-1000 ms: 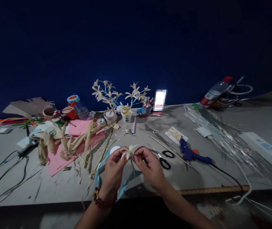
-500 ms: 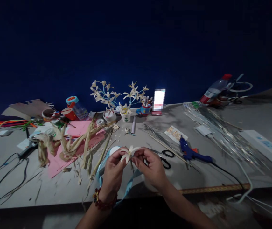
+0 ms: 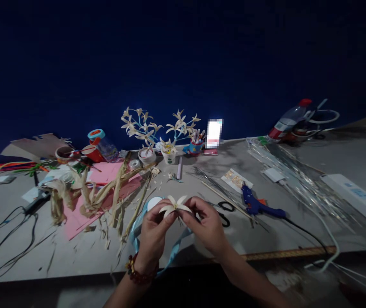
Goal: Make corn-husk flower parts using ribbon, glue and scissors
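Note:
Between both hands is a cream artificial flower [image 3: 177, 206] with narrow pointed petals spread out. My left hand [image 3: 153, 224], with a beaded bracelet [image 3: 141, 269] at the wrist, pinches it from the left. From the right, my right hand [image 3: 206, 224] grips its base; the fingertips hide the stem. A light-blue ribbon [image 3: 175, 248] hangs below and behind the hands, with its roll partly covered by the left hand. Black-handled scissors [image 3: 225, 207] lie just beyond the right hand. Two finished-looking flower sprays [image 3: 142, 128] stand in small pots at the back.
Dried corn husks [image 3: 89, 199] lie on pink paper [image 3: 76, 218] to the left. A blue glue gun [image 3: 261, 205] with a black cord lies at right, near thin wires and plastic-wrapped strips [image 3: 298, 179]. A white power strip [image 3: 359, 196] sits far right. A lit phone [image 3: 214, 133] leans at the back.
The flower has been turned between the fingers, so its petals now fan out toward both sides and its centre faces up. Both hands stay nearly in place.

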Demonstrator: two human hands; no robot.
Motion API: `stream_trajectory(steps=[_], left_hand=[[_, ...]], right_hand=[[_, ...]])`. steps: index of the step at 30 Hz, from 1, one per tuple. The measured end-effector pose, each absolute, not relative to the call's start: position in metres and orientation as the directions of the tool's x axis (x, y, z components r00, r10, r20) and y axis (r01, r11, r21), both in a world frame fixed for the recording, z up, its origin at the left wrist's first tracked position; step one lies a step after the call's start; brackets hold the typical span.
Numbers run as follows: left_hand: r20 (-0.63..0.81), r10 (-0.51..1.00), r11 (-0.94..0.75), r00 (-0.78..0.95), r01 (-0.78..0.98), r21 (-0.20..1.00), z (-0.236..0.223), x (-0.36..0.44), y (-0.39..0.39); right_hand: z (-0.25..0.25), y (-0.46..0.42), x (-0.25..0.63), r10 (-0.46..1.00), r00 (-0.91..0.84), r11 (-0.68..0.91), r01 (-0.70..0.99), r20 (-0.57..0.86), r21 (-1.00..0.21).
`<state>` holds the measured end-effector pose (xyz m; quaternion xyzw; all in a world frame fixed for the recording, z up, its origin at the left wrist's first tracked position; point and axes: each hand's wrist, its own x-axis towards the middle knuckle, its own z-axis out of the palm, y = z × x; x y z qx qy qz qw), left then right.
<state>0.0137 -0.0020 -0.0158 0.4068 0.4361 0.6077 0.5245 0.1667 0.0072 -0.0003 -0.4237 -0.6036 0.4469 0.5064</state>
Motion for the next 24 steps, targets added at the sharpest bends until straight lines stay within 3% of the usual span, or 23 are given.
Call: stream_trajectory(steps=[12,16,24], left_hand=[[-0.061,0.988,-0.002,-0.143,-0.402,0.915,-0.02,0.02,-0.003],[-0.041,0.987,-0.015,-0.153,-0.349,0.937,-0.012,0.022,-0.004],[0.055,0.99,-0.092,-0.131,-0.295,0.951,-0.011,0.022,-0.006]], right_hand=[[0.003,0.01,0.161,0.977,-0.063,0.209,0.098,0.204,-0.973],[0.001,0.01,0.161,0.987,-0.069,0.148,0.084,0.142,-0.985],[0.001,0.01,0.166,0.953,-0.114,0.293,0.096,0.282,-0.951]])
